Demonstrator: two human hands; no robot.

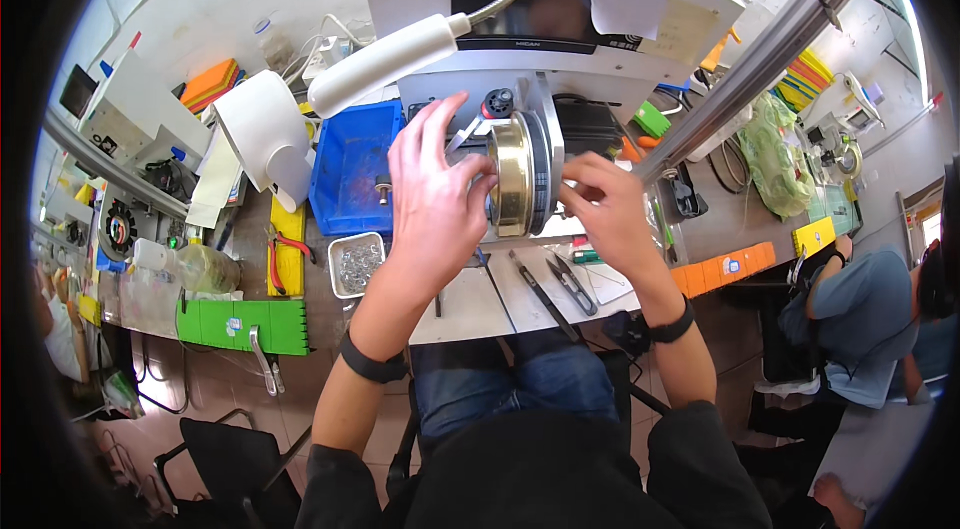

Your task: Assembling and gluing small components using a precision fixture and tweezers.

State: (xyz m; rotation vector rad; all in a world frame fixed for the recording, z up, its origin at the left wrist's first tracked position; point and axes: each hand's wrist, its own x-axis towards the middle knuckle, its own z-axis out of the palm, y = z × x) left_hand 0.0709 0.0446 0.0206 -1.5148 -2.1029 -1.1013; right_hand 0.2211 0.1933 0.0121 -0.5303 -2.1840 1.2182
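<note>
A shiny gold-coloured metal ring stands on edge, with a dark disc beside it. Both sit against a grey upright plate at the front of a white machine. My left hand is at the ring's left side, fingers stretched upward and apart. Its thumb reaches the ring's edge. On the other side of the plate, my right hand has thumb and fingers pinched together close to the disc. Whatever lies between those fingertips is hidden. A black knob rises above the ring.
Overhead hangs a white lamp on a bendy neck. At left are a blue bin, a white tray of small metal parts and red-handled pliers. Tweezers and scissors lie in front. A metal pole slants at right.
</note>
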